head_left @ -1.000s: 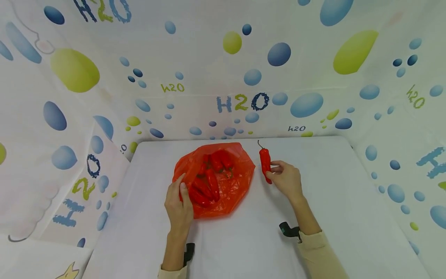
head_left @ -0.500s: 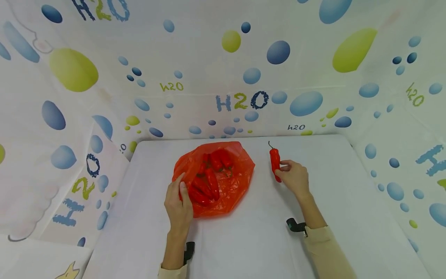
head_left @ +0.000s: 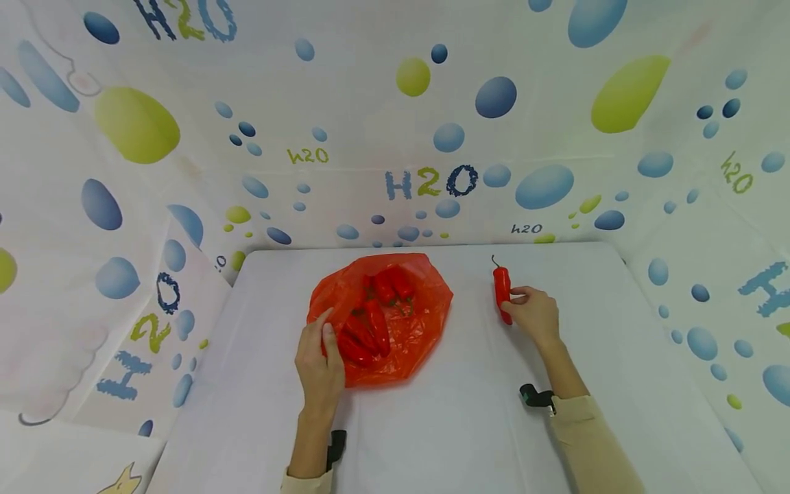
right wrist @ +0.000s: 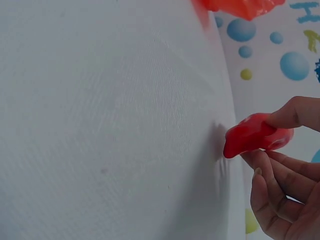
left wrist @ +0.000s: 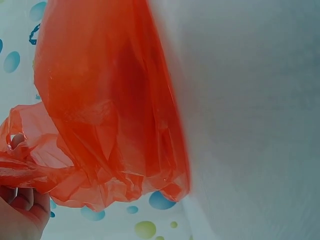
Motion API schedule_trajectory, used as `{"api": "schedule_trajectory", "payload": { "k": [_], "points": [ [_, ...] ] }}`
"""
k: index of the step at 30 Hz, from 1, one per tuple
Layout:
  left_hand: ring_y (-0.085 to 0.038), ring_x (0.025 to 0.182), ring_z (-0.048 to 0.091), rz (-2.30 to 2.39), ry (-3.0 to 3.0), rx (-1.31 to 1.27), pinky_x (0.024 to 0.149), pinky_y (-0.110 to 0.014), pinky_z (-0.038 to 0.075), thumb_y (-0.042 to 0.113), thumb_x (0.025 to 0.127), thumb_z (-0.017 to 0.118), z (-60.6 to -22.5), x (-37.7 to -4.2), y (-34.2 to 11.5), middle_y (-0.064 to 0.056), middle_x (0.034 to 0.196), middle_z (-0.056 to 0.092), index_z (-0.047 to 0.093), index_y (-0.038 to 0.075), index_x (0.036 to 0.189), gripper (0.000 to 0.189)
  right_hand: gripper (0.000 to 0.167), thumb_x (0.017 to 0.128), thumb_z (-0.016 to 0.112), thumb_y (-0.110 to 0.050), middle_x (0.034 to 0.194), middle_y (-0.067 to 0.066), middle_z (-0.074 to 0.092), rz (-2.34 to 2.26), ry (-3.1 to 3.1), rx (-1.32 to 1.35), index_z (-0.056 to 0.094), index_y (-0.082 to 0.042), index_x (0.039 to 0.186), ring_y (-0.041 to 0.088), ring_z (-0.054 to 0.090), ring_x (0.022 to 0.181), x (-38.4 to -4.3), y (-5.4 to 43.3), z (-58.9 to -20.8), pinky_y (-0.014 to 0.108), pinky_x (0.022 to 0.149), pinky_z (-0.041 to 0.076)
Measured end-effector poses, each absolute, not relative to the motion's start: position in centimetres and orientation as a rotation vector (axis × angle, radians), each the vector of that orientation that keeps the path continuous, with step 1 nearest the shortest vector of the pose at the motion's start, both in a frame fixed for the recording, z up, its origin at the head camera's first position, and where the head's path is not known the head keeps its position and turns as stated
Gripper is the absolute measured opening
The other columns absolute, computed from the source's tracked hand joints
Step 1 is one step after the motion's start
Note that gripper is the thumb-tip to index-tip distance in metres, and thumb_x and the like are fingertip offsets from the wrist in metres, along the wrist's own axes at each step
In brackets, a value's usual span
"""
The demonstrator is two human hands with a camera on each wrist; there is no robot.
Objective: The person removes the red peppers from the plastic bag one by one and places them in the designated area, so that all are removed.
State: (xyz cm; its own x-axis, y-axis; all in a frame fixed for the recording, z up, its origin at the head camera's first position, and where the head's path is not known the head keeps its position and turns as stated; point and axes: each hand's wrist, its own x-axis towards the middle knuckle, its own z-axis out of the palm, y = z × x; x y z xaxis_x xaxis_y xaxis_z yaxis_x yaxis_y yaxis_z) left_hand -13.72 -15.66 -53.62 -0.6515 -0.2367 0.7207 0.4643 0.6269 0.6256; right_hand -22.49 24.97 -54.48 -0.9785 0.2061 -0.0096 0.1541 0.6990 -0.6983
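A thin red plastic bag (head_left: 420,336) lies on the table with its mouth spread wide, and several red chili peppers (head_left: 376,322) show inside. My left hand (head_left: 319,363) grips the bag's near left edge; in the left wrist view the fingers (left wrist: 37,205) are curled at the gathered plastic (left wrist: 30,172). To the right of the bag, my right hand (head_left: 535,315) pinches a single red chili pepper (head_left: 503,291) between thumb and fingers. Its thin stem points away from me. In the right wrist view the pepper (right wrist: 252,132) is seen from its tip end, just by the table surface.
The white-covered table (head_left: 432,439) runs back to a wall sheet (head_left: 345,89) printed with blue and green ovals and "H2O" lettering. A dark wrist camera (head_left: 535,396) sits on the right wrist, another (head_left: 336,446) on the left.
My right hand has carried the chili pepper to the right, farther from the bag. The left hand stays at the bag's edge, and the peppers inside look unmoved.
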Motion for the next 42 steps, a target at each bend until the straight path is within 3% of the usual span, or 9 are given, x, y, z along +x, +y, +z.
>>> {"api": "schedule_trajectory", "payload": {
  "k": [19,29,42],
  "points": [
    [-0.025,0.097,0.064,-1.075,-2.033,-0.169,0.095,-0.012,0.046,-0.001,0.102,0.059,-53.7,-13.6,-15.6,-0.013,0.107,0.07,0.069,0.005,0.133,0.033,0.042,0.096,0.067,-0.029,0.103,0.022,0.075,1.165,-2.838,-0.351,0.072,0.003,0.123,0.029,0.071,0.078,-23.2,26.0,-55.8,0.028,0.059,0.056],
    [-0.025,0.097,0.064,-1.079,-2.035,-0.174,0.094,-0.013,0.047,-0.001,0.103,0.058,-53.8,-13.7,-15.8,-0.013,0.106,0.069,0.069,0.005,0.133,0.032,0.046,0.1,0.064,-0.031,0.113,0.024,0.074,1.18,-2.83,-0.351,0.068,0.005,0.128,0.036,0.071,0.096,-23.0,26.1,-56.1,0.041,0.074,0.063],
    [-0.026,0.1,0.065,-1.086,-2.029,-0.187,0.098,-0.012,0.046,-0.001,0.103,0.059,-53.7,-13.6,-15.7,-0.013,0.108,0.07,0.069,0.004,0.132,0.032,0.056,0.099,0.068,-0.033,0.129,0.028,0.065,1.162,-2.777,-0.416,0.059,0.006,0.138,0.042,0.064,0.114,-23.1,25.7,-56.0,0.053,0.09,0.059]
  ]
}}
